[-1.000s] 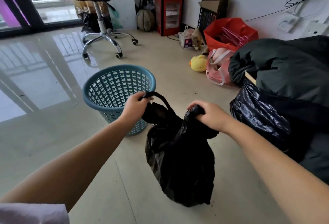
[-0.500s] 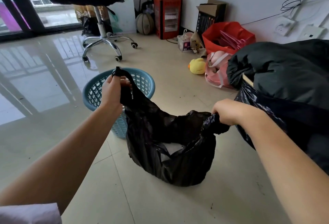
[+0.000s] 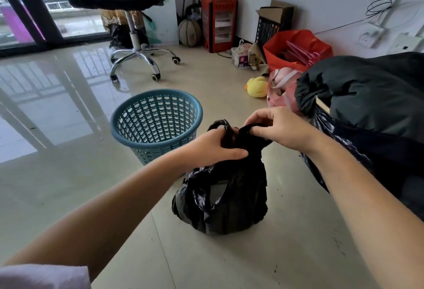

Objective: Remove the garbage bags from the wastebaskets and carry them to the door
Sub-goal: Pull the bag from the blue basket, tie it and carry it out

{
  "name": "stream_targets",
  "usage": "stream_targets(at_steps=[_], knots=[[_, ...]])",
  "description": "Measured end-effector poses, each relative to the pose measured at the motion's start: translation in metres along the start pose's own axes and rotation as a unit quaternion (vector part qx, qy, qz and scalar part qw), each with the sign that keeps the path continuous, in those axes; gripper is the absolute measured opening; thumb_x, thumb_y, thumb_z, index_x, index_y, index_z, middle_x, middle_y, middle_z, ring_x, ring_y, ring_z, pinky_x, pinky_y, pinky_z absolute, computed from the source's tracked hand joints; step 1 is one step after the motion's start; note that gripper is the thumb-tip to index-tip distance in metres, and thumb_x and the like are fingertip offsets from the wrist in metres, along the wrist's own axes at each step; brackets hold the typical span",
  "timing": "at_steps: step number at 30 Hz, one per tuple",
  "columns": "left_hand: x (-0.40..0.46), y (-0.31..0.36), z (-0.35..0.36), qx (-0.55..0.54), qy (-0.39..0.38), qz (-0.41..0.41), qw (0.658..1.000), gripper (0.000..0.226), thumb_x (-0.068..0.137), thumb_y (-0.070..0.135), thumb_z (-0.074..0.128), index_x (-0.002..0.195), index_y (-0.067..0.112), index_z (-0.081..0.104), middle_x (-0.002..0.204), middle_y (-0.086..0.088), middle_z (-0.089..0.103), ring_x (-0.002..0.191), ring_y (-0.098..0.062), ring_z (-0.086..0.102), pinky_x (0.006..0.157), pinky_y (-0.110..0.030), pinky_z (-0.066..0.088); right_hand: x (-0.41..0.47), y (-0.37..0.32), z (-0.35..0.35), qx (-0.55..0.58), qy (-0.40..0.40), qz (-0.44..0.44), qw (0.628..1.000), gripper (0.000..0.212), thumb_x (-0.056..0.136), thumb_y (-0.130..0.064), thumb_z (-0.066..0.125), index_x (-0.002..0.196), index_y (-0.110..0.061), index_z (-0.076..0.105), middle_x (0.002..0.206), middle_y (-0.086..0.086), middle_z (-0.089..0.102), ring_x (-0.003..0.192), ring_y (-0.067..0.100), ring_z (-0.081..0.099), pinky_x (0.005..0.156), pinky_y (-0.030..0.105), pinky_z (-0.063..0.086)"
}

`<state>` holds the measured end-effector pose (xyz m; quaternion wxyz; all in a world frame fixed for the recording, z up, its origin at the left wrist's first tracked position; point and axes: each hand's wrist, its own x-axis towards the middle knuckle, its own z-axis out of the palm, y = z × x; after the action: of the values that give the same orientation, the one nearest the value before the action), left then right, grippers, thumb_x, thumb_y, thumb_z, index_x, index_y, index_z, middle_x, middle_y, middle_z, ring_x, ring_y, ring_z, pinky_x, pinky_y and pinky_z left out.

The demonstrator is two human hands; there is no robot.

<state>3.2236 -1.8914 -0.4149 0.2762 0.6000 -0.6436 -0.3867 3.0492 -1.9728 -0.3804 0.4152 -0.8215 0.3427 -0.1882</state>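
Above the tiled floor, we pinch the two handles of the black garbage bag together: our left hand clasps one, our right hand the other. The bag sits on the floor, just beside the blue wastebasket.

glossy black plastic garbage bag: black all over, shiny creases
round plastic lattice wastebasket: teal-blue, grid of small holes
soft plush duck toy: yellow, orange beak
crumpled plastic carrier bag: red, pink hangers inside
boxy metal heater cabinet: red
swivel office chair: black seat, chrome base
polished tile floor: pale beige, glossy
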Motion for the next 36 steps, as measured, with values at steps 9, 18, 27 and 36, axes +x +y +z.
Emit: stream_targets(at_steps=[9,18,27,36], knots=[[0.002,-0.028,-0.026,0.078,0.061,-0.073,0.992,0.02,0.087,0.022,0.062,0.068,0.018,0.061,0.058,0.004,0.051,0.059,-0.01,0.049,0.06,-0.023,0.037,-0.007,0.008,-0.014,0.108,-0.031,0.029,0.993,0.021,0.082,-0.028,0.067,0.085,-0.008,0.06,0.083,0.01,0.059,0.081,0.016,0.055,0.085,0.037,0.04],[-0.028,0.046,-0.083,0.487,0.225,-0.02,0.844,0.019,0.088,0.026,0.051,0.076,0.013,0.058,0.065,0.002,0.048,0.064,-0.023,0.051,0.054,-0.029,0.04,0.006,0.018,-0.018,0.563,-0.016,-0.053,0.825,0.051,0.068,-0.047,0.072,0.111,-0.021,0.062,0.088,-0.002,0.062,0.069,0.01,0.06,0.083,0.034,0.051],[-0.015,0.048,-0.018,0.159,0.183,0.183,0.953,0.011,0.08,0.009,0.064,0.088,0.012,0.07,0.084,-0.003,0.064,0.073,-0.012,0.056,0.07,-0.018,0.044,-0.001,-0.015,0.045,0.087,-0.138,-0.019,0.986,0.036,0.086,-0.039,0.057,0.051,-0.047,0.056,0.039,-0.015,0.038,0.037,0.001,0.036,0.042,0.019,0.032],[-0.007,0.005,-0.021,0.082,0.165,0.035,0.982,0.008,0.088,0.015,0.06,0.094,0.011,0.065,0.075,0.002,0.066,0.061,-0.002,0.059,0.061,-0.027,0.045,0.006,-0.001,0.036,0.276,-0.046,0.111,0.954,0.027,0.097,-0.026,0.037,0.084,-0.015,0.059,0.05,0.0,0.036,0.035,0.009,0.034,0.036,0.018,0.028]])
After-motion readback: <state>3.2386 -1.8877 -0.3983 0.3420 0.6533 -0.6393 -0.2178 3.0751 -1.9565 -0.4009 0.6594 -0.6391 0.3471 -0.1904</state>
